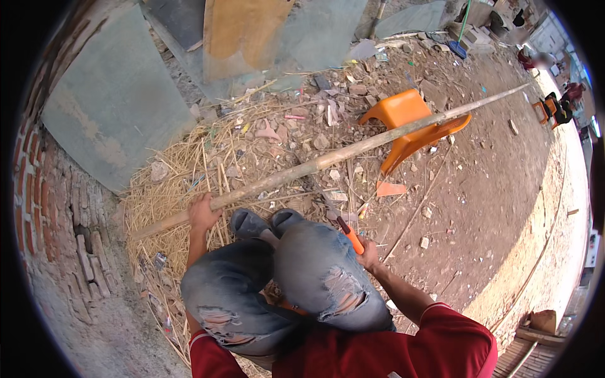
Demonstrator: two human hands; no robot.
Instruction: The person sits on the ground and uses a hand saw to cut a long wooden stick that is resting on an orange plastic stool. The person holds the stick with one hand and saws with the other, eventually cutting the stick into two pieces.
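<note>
A long bamboo pole (324, 160) slants from the straw at my left to the far right. My left hand (203, 212) is closed around it near its lower left end. Farther along, the pole lies across an orange plastic stool (404, 108) tipped on its side. Beside my right knee, my right hand (368, 253) grips a narrow-bladed tool (354, 240) by its orange handle. The thin dark blade points away from me toward the pole's underside; I cannot tell whether it touches. My feet in grey slippers (247, 223) are just below the pole.
Straw (170, 183), stones and broken bits cover the ground. Grey-green sheets (116, 101) and an orange-brown panel (239, 34) lean at the back. A brick wall (47, 208) borders the left. Another person (570, 94) sits at far right. A thin stick (419, 208) lies to my right.
</note>
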